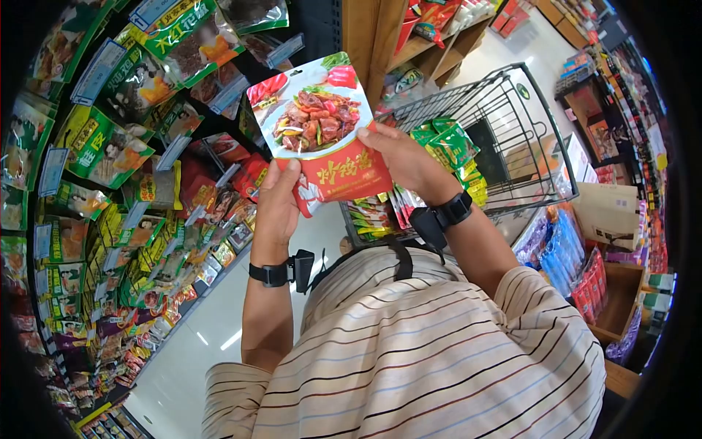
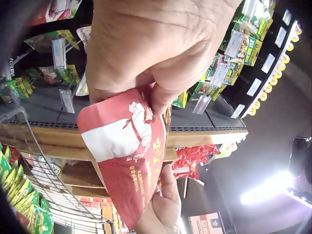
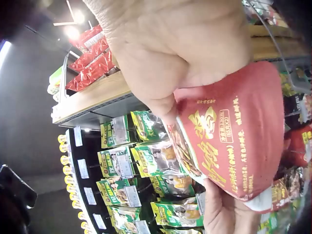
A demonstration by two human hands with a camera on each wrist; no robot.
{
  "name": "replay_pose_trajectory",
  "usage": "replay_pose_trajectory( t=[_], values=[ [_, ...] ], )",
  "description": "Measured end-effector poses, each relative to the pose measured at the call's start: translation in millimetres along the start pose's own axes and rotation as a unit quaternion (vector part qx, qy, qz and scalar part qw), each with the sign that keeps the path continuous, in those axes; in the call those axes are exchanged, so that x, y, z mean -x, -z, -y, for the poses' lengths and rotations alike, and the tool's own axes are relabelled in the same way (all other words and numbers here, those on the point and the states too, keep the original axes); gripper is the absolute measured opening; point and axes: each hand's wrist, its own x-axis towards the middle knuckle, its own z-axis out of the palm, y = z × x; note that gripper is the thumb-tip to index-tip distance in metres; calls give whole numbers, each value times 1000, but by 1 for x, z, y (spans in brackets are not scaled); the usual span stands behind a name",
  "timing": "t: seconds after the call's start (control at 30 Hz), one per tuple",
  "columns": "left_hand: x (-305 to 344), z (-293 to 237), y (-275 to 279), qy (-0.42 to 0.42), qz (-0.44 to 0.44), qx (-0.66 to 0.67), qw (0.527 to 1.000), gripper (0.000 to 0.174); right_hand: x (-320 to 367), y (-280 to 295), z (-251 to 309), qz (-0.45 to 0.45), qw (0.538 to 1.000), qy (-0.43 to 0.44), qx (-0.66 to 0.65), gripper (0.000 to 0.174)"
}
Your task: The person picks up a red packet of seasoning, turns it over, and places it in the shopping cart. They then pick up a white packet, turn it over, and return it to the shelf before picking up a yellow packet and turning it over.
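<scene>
The left hand (image 1: 278,207) and right hand (image 1: 409,162) pinch a red-and-white food pouch (image 1: 319,135) between thumbs and fingers, before the striped shirt (image 1: 409,344); beyond, a shopping cart (image 1: 537,192) holds green packets (image 1: 447,143).

Hanging green packets (image 1: 106,150) in close rows along the dark rack (image 1: 314,22), down the left of the head view; showing pale price tags (image 1: 99,69) in front of them; holding red packets (image 1: 433,23) on the wooden shelf (image 1: 387,44) next to the rack; carrying green-and-yellow packets (image 1: 447,143) and slim sachets (image 1: 368,221) inside the wire cart (image 1: 550,126); supporting the cart on the pale floor (image 1: 186,366); reflecting bright streaks of light from the glossy surface.
</scene>
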Motion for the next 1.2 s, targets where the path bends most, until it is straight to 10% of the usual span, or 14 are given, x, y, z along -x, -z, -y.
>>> replay_pose_trajectory(
  t=[1.2],
  values=[
    [18, 4, -5, 77, 18, -319, 945, 40, 3, 20, 7, 33, 998, 31, -47, 36]
  ],
)
